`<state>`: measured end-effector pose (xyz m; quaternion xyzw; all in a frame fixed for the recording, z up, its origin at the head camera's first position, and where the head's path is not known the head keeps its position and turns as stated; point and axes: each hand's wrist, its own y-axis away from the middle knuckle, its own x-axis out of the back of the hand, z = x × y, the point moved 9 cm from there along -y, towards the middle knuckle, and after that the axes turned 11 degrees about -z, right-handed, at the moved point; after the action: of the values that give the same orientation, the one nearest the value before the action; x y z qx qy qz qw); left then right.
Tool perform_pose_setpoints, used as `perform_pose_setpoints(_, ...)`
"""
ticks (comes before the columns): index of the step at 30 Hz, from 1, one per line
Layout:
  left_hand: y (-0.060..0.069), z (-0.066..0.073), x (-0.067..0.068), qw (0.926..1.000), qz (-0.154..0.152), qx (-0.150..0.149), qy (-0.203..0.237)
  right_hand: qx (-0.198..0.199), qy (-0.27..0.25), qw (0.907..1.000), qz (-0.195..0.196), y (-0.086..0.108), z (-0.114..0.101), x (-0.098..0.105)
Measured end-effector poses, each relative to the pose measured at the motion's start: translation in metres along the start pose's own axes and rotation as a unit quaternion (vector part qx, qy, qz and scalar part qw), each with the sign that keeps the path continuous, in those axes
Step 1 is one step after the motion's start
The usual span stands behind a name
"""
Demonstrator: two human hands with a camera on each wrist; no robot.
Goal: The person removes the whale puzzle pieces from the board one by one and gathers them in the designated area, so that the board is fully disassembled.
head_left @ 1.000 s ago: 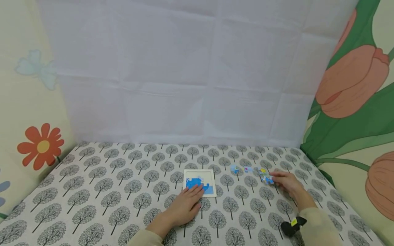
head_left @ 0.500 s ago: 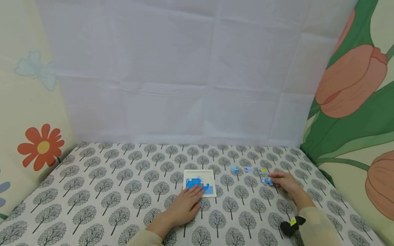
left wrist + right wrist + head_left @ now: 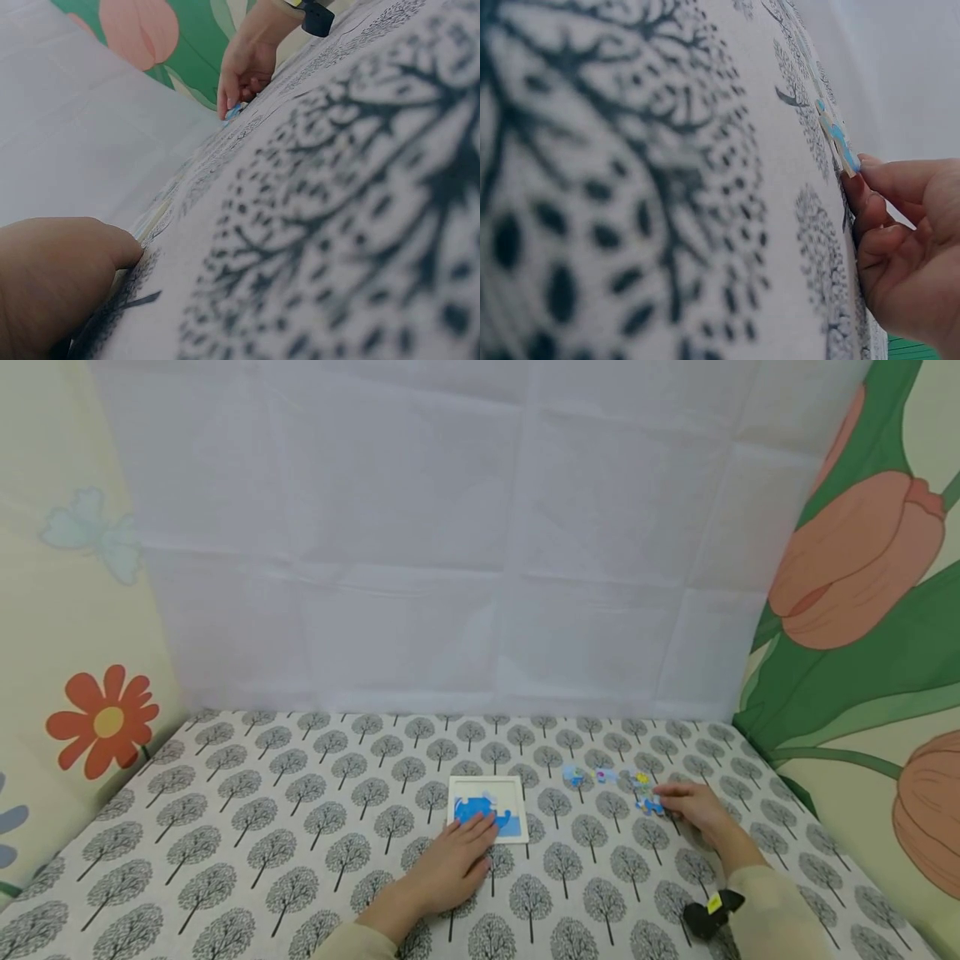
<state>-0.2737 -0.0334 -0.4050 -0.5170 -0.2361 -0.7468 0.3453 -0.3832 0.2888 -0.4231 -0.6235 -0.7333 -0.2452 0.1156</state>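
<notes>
Right hand (image 3: 701,812) shifted left; its wrist view reveals pinched piece (image 3: 840,141).

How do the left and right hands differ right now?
The left hand lies with its fingers extended, while the right hand has its fingers curled. The left hand rests on the picture puzzle, its fingers over the white frame; the right hand pinches a blue puzzle piece. Both are bare, with pale sleeves behind the wrists.

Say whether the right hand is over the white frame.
No, the right hand pinches a blue piece right of the white frame.
</notes>
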Motion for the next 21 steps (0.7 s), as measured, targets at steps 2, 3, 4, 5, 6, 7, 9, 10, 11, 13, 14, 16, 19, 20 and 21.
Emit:
perform_pose_setpoints(2,-0.0002,0.0000,-0.0002,1.0000,0.001,0.000,-0.001,-0.001,0.001,1.0000,0.002,0.0001,0.0001,0.0004)
perform_pose_setpoints(3,-0.0003,0.0000,-0.0004,1.0000,0.001,0.000,-0.002,-0.002,0.001,1.0000,0.003,0.0003,-0.0001,0.0006)
perform_pose_setpoints(4,-0.0003,0.0000,-0.0004,1.0000,0.003,0.000,-0.003,-0.004,0.002,1.0000,0.005,0.0003,-0.0001,0.0011)
perform_pose_setpoints(5,-0.0003,0.0000,-0.0004,1.0000,0.003,0.000,-0.004,-0.005,0.002,1.0000,0.007,0.0004,-0.0001,0.0014)
perform_pose_setpoints(6,-0.0002,0.0000,-0.0003,1.0000,0.004,0.000,-0.004,-0.007,0.002,0.9999,0.009,0.0005,0.0000,0.0018)
perform_pose_setpoints(7,-0.0001,0.0001,-0.0003,1.0000,0.006,-0.002,-0.005,-0.009,0.002,0.9999,0.011,0.0007,0.0001,0.0021)
perform_pose_setpoints(9,0.0001,0.0001,-0.0006,1.0000,0.006,-0.003,-0.003,-0.014,0.002,0.9998,0.013,0.0013,0.0007,0.0025)
perform_pose_setpoints(10,0.0001,0.0002,-0.0006,1.0000,0.008,-0.005,-0.002,-0.016,0.002,0.9998,0.013,0.0014,0.0013,0.0026)
perform_pose_setpoints(11,0.0002,0.0002,-0.0008,1.0000,0.007,-0.005,-0.001,-0.018,0.002,0.9998,0.013,0.0015,0.0018,0.0025)
perform_pose_setpoints(13,0.0002,0.0000,-0.0013,1.0000,0.005,-0.005,0.003,-0.023,0.001,0.9997,0.013,0.0014,0.0029,0.0026)
perform_pose_setpoints(14,0.0002,-0.0001,-0.0013,1.0000,0.003,-0.004,0.005,-0.025,0.001,0.9996,0.014,0.0011,0.0037,0.0029)
perform_pose_setpoints(16,0.0000,-0.0004,-0.0010,1.0000,0.003,-0.003,0.005,-0.027,0.001,0.9995,0.017,0.0001,0.0044,0.0034)
perform_pose_setpoints(19,-0.0002,-0.0006,-0.0005,1.0000,0.002,-0.001,0.004,-0.028,-0.003,0.9994,0.021,-0.0010,0.0052,0.0044)
perform_pose_setpoints(20,-0.0002,-0.0005,-0.0002,1.0000,0.002,-0.002,0.005,-0.029,-0.004,0.9993,0.021,-0.0013,0.0058,0.0046)
perform_pose_setpoints(21,-0.0002,-0.0005,-0.0001,1.0000,0.002,-0.002,0.007,-0.029,-0.004,0.9994,0.020,-0.0014,0.0059,0.0046)
